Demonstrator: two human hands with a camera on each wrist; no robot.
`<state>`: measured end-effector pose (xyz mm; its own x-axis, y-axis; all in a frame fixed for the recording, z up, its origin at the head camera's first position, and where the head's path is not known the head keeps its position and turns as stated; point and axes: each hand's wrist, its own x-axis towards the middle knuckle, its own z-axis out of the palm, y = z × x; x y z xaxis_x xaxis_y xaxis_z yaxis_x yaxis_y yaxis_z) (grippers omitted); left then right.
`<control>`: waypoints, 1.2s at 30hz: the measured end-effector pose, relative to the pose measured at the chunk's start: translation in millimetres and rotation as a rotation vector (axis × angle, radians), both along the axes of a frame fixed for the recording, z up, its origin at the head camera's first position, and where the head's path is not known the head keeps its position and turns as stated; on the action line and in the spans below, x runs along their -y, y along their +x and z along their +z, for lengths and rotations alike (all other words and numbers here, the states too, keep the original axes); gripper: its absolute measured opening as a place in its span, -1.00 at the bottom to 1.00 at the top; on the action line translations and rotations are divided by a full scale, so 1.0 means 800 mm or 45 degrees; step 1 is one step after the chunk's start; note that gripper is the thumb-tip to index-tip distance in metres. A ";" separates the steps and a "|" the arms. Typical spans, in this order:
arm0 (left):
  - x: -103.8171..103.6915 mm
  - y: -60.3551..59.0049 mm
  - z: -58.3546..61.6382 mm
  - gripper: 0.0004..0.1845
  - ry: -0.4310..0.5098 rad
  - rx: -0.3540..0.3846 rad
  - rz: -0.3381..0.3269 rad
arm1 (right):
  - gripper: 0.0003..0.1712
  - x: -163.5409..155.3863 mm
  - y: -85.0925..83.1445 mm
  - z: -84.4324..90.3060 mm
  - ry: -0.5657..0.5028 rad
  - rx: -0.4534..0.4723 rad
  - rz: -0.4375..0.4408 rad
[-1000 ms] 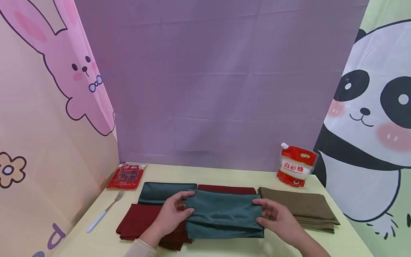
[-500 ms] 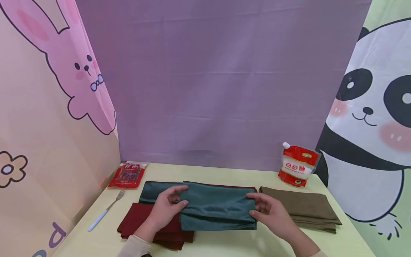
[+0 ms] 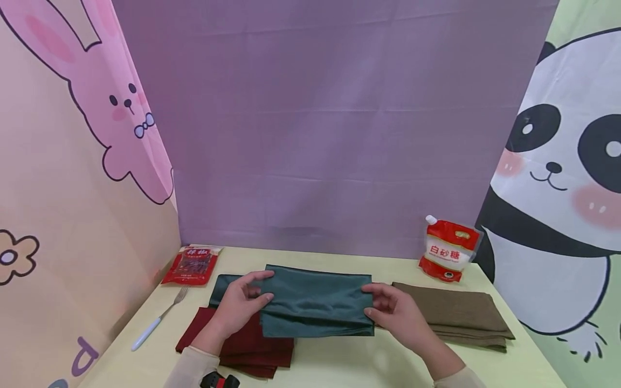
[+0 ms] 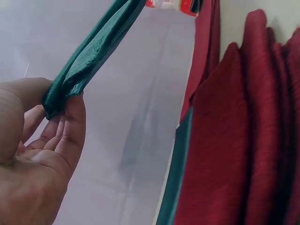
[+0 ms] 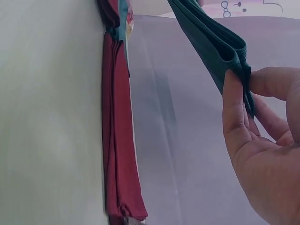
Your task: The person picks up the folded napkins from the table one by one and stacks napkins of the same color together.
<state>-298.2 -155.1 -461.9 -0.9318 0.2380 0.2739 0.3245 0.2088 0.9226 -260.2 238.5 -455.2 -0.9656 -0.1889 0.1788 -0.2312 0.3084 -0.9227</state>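
Head view: folded green cloth [image 3: 315, 304] sits centre-low in frame, held up off the table [image 3: 339, 366] btwn both hands. Left hand [image 3: 240, 307] pinches its left end, thumb on top, fingers under; right hand [image 3: 393, 312] pinches the right end the same way. Vs 1 s ago the cloth has shifted up-frame and a bit left, i.e. away from the person: it now covers the dark red cloth at the back, and its far edge reaches toward the 2nd green cloth [image 3: 225, 285] at mid-left. Reads like the bundle is being carried toward the back row, prob. to go on or by the matching green one. Red cloth stack [image 3: 242, 347] lies lower left, partly under the left hand. Brown cloth [image 3: 461, 312] at right, apart from the hands. Fork [image 3: 157, 320] and red snack packet [image 3: 193, 265] at left; sugar pouch [image 3: 448, 250] at right rear.

Left wrist view: left hand [image 4: 37, 154] lower left, thumb and fingers [image 4: 70, 122] clamp the cloth end [image 4: 89, 51]; cloth runs up to top centre, clear of the table. Red folds [image 4: 243, 140] fill the right side.

Right wrist view: right hand [image 5: 262, 154] lower right, thumb pressed on the layered cloth edge [image 5: 215, 47], several folds visible. Red stack [image 5: 119, 140] edge-on at centre-left.
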 end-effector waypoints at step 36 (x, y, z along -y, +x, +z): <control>0.044 -0.036 0.045 -0.41 -0.077 -0.102 -0.065 | -0.47 0.046 -0.035 0.022 -0.026 -0.074 -0.018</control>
